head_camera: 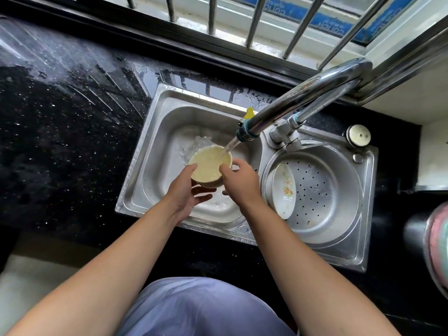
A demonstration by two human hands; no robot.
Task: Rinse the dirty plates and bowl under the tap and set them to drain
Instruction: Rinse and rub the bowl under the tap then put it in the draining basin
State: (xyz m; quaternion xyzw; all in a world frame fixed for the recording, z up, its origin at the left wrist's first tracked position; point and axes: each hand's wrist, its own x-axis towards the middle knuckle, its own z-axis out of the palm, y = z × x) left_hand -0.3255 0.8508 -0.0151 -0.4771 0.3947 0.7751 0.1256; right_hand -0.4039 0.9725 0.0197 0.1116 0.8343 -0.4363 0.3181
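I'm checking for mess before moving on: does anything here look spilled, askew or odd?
Only splashed water on the black countertop behind the sink, in patches and droplets outside it. The bowl, gripped by the left hand and right hand under the tap, and the plate leaning in the strainer basin look normal.

White lettering runs upside down on a blue banner (332,21) beyond the window bars (212,15) — unreadable; small print on the plate (283,190) likewise.
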